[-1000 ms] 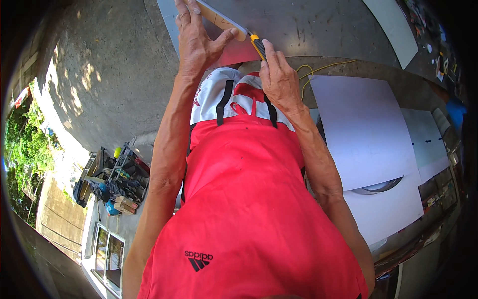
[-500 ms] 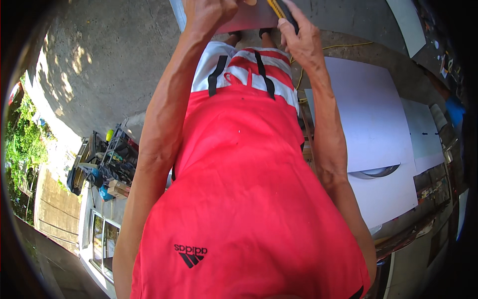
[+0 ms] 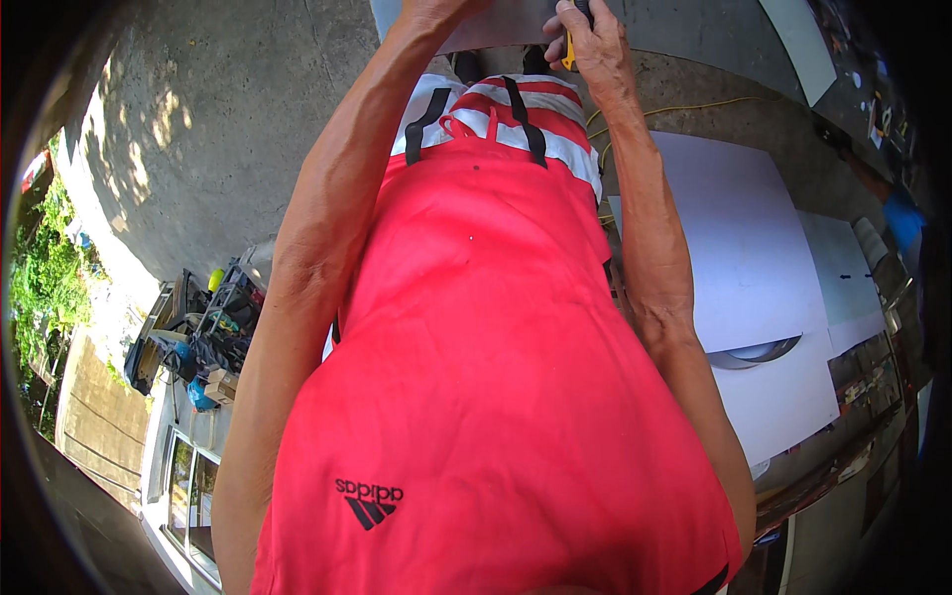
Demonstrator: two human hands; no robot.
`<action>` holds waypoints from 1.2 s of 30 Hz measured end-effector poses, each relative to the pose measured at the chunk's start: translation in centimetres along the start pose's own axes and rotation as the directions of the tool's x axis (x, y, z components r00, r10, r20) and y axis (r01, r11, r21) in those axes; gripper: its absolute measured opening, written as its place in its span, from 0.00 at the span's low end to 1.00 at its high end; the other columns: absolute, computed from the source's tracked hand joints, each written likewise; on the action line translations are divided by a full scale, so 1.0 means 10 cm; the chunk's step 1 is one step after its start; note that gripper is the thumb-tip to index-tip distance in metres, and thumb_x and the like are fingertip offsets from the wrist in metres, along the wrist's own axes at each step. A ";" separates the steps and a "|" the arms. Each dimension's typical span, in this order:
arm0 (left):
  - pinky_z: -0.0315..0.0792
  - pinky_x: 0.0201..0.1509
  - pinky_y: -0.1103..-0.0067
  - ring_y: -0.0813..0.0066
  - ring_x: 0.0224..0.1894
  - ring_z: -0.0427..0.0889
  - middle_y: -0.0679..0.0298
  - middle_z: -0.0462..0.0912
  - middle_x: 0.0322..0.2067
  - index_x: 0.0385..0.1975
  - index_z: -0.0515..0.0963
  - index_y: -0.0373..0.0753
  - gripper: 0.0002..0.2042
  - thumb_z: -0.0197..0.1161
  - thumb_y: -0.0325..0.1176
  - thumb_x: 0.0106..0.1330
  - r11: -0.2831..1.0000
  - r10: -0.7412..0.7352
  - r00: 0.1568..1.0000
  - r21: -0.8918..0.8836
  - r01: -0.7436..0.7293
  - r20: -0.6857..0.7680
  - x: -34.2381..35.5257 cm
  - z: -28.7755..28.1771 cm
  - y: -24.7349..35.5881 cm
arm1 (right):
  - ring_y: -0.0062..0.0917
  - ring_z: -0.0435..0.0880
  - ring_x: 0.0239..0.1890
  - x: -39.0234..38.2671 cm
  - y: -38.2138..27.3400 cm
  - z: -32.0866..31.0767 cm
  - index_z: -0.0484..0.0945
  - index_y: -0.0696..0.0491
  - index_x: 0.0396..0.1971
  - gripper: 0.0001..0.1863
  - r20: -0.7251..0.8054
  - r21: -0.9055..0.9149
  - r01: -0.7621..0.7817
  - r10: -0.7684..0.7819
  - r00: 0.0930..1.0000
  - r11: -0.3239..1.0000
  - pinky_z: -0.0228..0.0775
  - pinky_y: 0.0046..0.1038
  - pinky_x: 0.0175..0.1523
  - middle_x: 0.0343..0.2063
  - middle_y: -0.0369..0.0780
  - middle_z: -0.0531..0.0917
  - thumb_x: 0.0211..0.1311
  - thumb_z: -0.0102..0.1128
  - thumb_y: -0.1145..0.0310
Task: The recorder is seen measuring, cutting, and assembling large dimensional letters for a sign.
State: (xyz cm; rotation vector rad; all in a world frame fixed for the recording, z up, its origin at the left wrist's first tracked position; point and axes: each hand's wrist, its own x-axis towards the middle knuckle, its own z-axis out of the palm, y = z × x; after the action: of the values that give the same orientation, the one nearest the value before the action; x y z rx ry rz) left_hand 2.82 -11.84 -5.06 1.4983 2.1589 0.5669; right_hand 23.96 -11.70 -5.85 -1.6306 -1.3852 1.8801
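Observation:
My right hand (image 3: pixel 600 55) is at the upper edge, its fingers closed round a slim yellow-and-black tool (image 3: pixel 569 52), shaped like a utility knife. Its yellow end shows below the fingers, and its upper part leaves the picture. To the left, my left hand (image 3: pixel 436 8) is mostly cut off by the top edge, so its fingers cannot be seen. Between and beyond the hands lies a pale grey flat sheet (image 3: pixel 506 30), in front of my feet. Whether either hand touches this sheet cannot be made out.
On the right lie large whitish panels (image 3: pixel 739 238), with a curved grey piece (image 3: pixel 759 353) between them. A yellow cord (image 3: pixel 684 107) runs over the concrete floor (image 3: pixel 228 129). A cluttered rack (image 3: pixel 208 317) stands left. At far right is a person's blue garment (image 3: pixel 902 220).
My right hand has turned, so the tool's yellow part now points down below the fingers instead of up. Both hands sit higher, with more of the left one out of view.

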 end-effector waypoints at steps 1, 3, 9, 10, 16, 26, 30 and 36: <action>0.52 0.80 0.65 0.37 0.80 0.42 0.28 0.35 0.76 0.76 0.48 0.25 0.60 0.82 0.42 0.46 1.000 0.009 1.000 0.000 -0.009 -0.012 0.02 -0.01 0.02 | 0.25 0.86 0.26 -0.05 -0.01 0.01 0.72 0.50 0.59 0.21 -0.007 -0.048 0.031 -0.032 0.999 0.998 0.80 0.27 0.30 0.37 0.41 0.87 0.70 0.62 0.62; 0.53 0.80 0.65 0.35 0.79 0.42 0.27 0.34 0.75 0.77 0.46 0.27 0.61 0.82 0.42 0.47 0.998 -0.032 0.999 0.061 0.030 0.042 0.05 -0.02 0.07 | 0.43 0.87 0.28 -0.17 0.03 0.08 0.77 0.58 0.52 0.19 -0.116 -0.021 0.152 -0.154 0.981 0.988 0.77 0.41 0.37 0.22 0.48 0.82 0.72 0.56 0.58; 0.44 0.82 0.65 0.34 0.80 0.38 0.24 0.32 0.74 0.76 0.43 0.25 0.64 0.82 0.45 0.46 0.991 0.136 0.989 -0.012 -0.137 -0.062 0.10 0.15 -0.19 | 0.56 0.85 0.36 -0.27 0.24 0.19 0.75 0.57 0.48 0.16 -0.116 -0.448 0.270 -0.355 0.928 0.852 0.75 0.50 0.41 0.29 0.54 0.85 0.74 0.52 0.59; 0.44 0.82 0.65 0.34 0.80 0.38 0.24 0.32 0.74 0.76 0.43 0.25 0.64 0.82 0.45 0.46 0.988 0.150 0.987 -0.017 -0.151 -0.063 0.12 0.17 -0.19 | 0.56 0.85 0.38 -0.30 0.22 0.19 0.74 0.58 0.49 0.16 -0.107 -0.465 0.257 -0.342 0.934 0.847 0.76 0.50 0.42 0.34 0.55 0.85 0.74 0.52 0.61; 0.52 0.80 0.65 0.34 0.78 0.45 0.27 0.33 0.75 0.77 0.45 0.27 0.61 0.81 0.47 0.50 0.993 0.046 0.998 0.105 -0.050 0.038 0.09 0.15 -0.17 | 0.56 0.85 0.41 -0.31 0.23 0.21 0.72 0.59 0.51 0.17 -0.111 -0.491 0.281 -0.379 0.919 0.824 0.77 0.52 0.43 0.40 0.55 0.85 0.73 0.53 0.61; 0.59 0.78 0.67 0.34 0.77 0.52 0.29 0.32 0.76 0.78 0.46 0.30 0.57 0.81 0.42 0.55 0.987 0.011 0.999 0.158 -0.019 0.050 0.06 0.11 -0.10 | 0.55 0.86 0.36 -0.30 0.12 0.14 0.70 0.58 0.49 0.15 -0.061 -0.551 0.293 -0.388 0.920 0.782 0.78 0.52 0.39 0.35 0.53 0.84 0.72 0.55 0.62; 0.59 0.78 0.66 0.34 0.77 0.52 0.30 0.31 0.76 0.78 0.45 0.30 0.58 0.81 0.42 0.55 0.990 -0.009 0.998 0.138 0.001 0.061 0.04 0.08 -0.04 | 0.55 0.85 0.38 -0.30 0.08 0.12 0.72 0.57 0.55 0.17 -0.045 -0.554 0.251 -0.330 0.943 0.794 0.77 0.50 0.42 0.39 0.54 0.85 0.72 0.55 0.65; 0.58 0.79 0.66 0.35 0.77 0.51 0.34 0.32 0.77 0.78 0.45 0.33 0.57 0.81 0.41 0.55 0.991 -0.058 0.996 0.128 0.049 0.065 0.03 0.08 0.00 | 0.53 0.86 0.35 -0.26 0.09 0.08 0.69 0.57 0.47 0.14 -0.017 -0.590 0.310 -0.395 0.918 0.746 0.78 0.51 0.37 0.35 0.52 0.84 0.72 0.55 0.63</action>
State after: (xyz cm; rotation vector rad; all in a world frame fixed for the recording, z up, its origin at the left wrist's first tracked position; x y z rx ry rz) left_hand 3.22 -11.52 -5.74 1.4970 2.2102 0.3608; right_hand 24.34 -14.42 -5.08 -1.5373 -2.1659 1.1534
